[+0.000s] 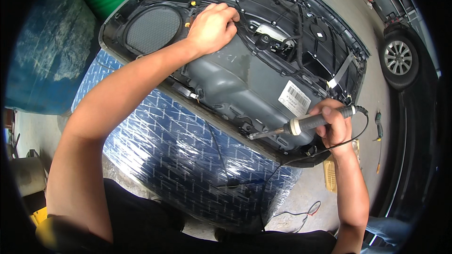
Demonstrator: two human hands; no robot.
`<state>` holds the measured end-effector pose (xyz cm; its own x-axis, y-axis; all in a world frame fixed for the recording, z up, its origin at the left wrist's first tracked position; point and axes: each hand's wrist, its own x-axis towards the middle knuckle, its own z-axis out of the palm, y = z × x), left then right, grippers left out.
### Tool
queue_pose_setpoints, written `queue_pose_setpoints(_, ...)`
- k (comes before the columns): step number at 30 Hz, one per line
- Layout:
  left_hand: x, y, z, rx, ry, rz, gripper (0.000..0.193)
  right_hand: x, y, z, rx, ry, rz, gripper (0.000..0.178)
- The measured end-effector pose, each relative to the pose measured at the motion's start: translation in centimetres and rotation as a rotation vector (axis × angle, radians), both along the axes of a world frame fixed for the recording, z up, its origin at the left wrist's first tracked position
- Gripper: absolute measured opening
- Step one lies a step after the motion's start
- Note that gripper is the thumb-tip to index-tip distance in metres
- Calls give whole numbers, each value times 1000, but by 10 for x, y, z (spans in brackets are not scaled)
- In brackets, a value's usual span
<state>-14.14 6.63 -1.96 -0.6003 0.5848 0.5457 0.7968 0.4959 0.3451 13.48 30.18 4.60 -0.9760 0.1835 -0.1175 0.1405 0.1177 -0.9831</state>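
The person's right hand [335, 124] grips a soldering iron [301, 124], its tip touching the lower edge of the car door panel [245, 75], which lies inner side up on a blue drum [188, 155]. The left hand [213, 28] presses, fingers curled, on the panel near the speaker grille [153, 29].

Left fingertips [231, 19] behind door-panel wiring [282, 23]
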Motion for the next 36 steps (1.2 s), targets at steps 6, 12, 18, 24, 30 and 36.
queue_pose_setpoints(6,-2,0,-5,45,20,-19,20,0,-6,7,-5,4,-25,35)
queue_pose_setpoints(12,0,1,-2,20,-10,-4,20,-1,-7,4,62,-5,0,33)
queue_pose_setpoints(18,0,-1,-3,24,-9,-6,20,-1,-7,1,80,9,4,33)
queue_pose_setpoints(24,0,0,-1,24,-5,-7,19,5,-3,5,39,54,23,33)
queue_pose_setpoints(30,0,0,-2,19,-21,-2,19,1,-13,6,63,38,11,32)
queue_pose_setpoints(36,1,0,-2,27,-31,0,19,-3,-15,6,90,25,14,32)
